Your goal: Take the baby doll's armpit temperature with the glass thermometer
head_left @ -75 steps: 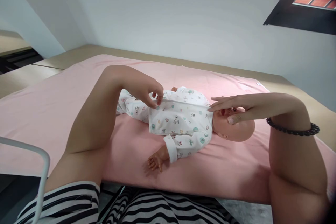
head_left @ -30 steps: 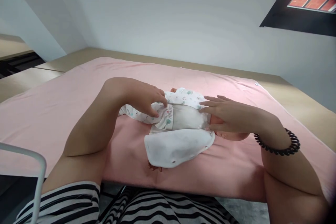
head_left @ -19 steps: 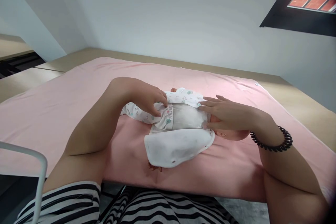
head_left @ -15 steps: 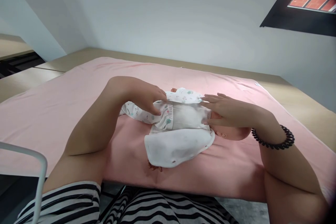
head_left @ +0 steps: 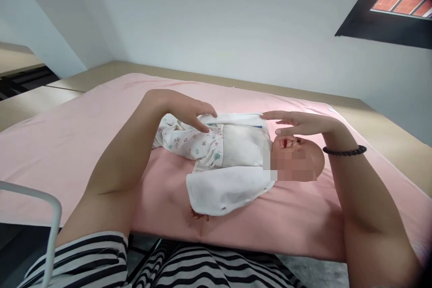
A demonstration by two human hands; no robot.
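Note:
A baby doll (head_left: 297, 157) lies on its back, head to the right, in a white jacket spread apart at the front and printed trousers (head_left: 189, 144). The near jacket panel (head_left: 226, 189) is laid out towards me, with a small doll hand poking from under it. Beyond the body, the far jacket panel (head_left: 236, 119) shows its plain inner side. My left hand (head_left: 189, 110) is at the left end of that panel, thumb and fingers apart. At its right end, above the doll's chin, my right hand (head_left: 297, 122) has its fingers stretched out, fingertips at the panel's edge.
A pink cloth (head_left: 101, 117) covers most of the wooden table (head_left: 388, 126). A white wall (head_left: 219, 22) rises behind it. At the lower left, a white metal bar (head_left: 54, 220) curves up close to my left arm.
The far jacket panel has been turned back away from me, so its printed outside no longer shows. Both hands have moved slightly away from me, and the right has uncovered the doll's face.

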